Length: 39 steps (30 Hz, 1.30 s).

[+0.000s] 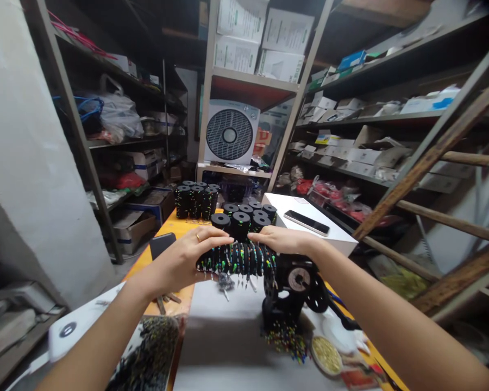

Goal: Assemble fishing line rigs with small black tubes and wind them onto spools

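Note:
A black roll wound with beaded bracelets (244, 259) lies crosswise in front of me, its loose ends with small metal clasps hanging below. My left hand (195, 251), wearing a ring, is closed around the roll's left end, fingers on top and thumb underneath. Across the top right of the roll lie the fingers of my right hand (283, 239), pressed together against it; its thumb is hidden. Right of the roll, a black hand-cranked winding device (287, 293) stands on a white surface (224, 336) and appears to support that end.
Black rolls with bracelets (196, 201) and several more rolls (241, 218) stand behind. A phone (307, 221) rests on a white box (283, 206). Loose beads (289, 341), a dish of gold-coloured bits (326, 354) and a tray of dark strands (150, 347) lie nearer. A wooden ladder (432, 144) leans right.

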Each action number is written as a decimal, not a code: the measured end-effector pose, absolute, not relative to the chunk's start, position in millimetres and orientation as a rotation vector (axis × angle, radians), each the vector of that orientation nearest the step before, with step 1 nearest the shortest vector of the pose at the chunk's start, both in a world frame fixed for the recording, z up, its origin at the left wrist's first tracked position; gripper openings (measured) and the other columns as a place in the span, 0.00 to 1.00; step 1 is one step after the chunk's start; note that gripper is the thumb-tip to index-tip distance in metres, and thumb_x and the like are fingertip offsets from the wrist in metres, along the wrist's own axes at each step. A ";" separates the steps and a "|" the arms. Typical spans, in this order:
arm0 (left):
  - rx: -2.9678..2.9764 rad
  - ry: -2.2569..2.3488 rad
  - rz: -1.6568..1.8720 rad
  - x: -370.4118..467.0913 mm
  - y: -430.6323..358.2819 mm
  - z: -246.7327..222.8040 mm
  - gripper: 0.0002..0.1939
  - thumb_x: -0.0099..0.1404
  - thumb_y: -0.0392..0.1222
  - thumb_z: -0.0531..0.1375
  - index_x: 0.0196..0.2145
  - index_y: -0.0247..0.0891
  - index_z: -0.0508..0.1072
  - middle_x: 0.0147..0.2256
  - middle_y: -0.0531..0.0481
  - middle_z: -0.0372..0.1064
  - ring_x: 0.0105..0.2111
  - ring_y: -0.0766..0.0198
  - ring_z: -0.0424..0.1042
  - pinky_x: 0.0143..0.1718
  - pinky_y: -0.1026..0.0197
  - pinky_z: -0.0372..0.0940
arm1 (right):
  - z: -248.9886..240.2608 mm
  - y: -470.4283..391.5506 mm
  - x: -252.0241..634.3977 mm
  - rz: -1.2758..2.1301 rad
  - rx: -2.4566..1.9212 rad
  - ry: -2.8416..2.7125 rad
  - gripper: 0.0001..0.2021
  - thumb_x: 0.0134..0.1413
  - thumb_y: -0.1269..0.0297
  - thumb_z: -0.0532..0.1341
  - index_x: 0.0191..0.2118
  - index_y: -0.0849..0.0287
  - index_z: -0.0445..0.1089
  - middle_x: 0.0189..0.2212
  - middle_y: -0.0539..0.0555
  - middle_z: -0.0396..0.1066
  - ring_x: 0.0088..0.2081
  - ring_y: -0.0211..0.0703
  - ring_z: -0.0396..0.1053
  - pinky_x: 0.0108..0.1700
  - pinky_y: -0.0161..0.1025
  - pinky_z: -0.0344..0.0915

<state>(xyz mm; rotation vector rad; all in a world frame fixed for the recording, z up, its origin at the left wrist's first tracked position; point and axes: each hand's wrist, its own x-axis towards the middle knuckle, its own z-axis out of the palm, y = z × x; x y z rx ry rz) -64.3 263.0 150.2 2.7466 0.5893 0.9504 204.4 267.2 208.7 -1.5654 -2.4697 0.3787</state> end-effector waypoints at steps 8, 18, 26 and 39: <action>2.697 0.479 0.960 -59.2 273.4 144.6 0.25 0.62 0.34 0.64 0.55 0.44 0.64 0.52 0.44 0.65 0.53 0.57 0.67 0.55 0.53 0.64 | 204.3 164.5 219.6 -0.222 -1.398 -1.934 0.12 0.67 0.63 0.50 0.48 0.59 0.69 0.44 0.57 0.73 0.46 0.46 0.69 0.50 0.43 0.61; 2.625 0.526 0.862 -57.8 275.3 155.0 0.25 0.60 0.43 0.66 0.54 0.44 0.66 0.50 0.46 0.66 0.51 0.56 0.67 0.53 0.55 0.63 | 55.9 100.7 215.1 -0.169 -1.755 -2.249 0.09 0.62 0.73 0.56 0.39 0.56 0.72 0.34 0.54 0.70 0.37 0.44 0.72 0.36 0.38 0.69; 2.591 0.554 0.871 -57.4 274.3 155.3 0.26 0.58 0.42 0.67 0.54 0.44 0.67 0.50 0.47 0.67 0.50 0.55 0.68 0.52 0.56 0.63 | 36.9 141.5 183.6 -0.475 -1.923 -2.276 0.15 0.61 0.70 0.55 0.50 0.66 0.74 0.19 0.59 0.74 0.18 0.52 0.72 0.18 0.39 0.57; 2.614 0.527 0.873 -59.3 274.3 154.1 0.27 0.59 0.39 0.67 0.55 0.45 0.65 0.49 0.49 0.67 0.50 0.58 0.67 0.53 0.57 0.62 | 4.9 131.5 198.6 -0.586 -1.649 -2.153 0.23 0.70 0.63 0.43 0.37 0.54 0.75 0.32 0.55 0.75 0.24 0.40 0.74 0.23 0.34 0.60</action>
